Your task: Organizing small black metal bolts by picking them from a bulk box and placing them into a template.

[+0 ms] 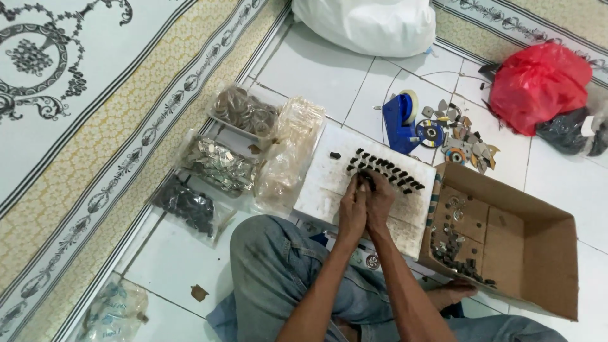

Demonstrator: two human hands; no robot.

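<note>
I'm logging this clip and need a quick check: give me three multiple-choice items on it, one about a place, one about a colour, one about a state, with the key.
1. Where is the cardboard box?
A. on the patterned carpet
B. right of the white board, on the floor tiles
C. on the person's lap

2. What colour is the bag at the upper right?
A. red
B. green
C. yellow

3. How are the left hand and right hand?
A. resting apart on the knees
B. together over the rows of small dark pieces
C. inside the box

Key: 1 B, it lies tipped open beside the white board; 2 A, plainly red plastic; 3 B, both hands meet at the rows on the board.
</note>
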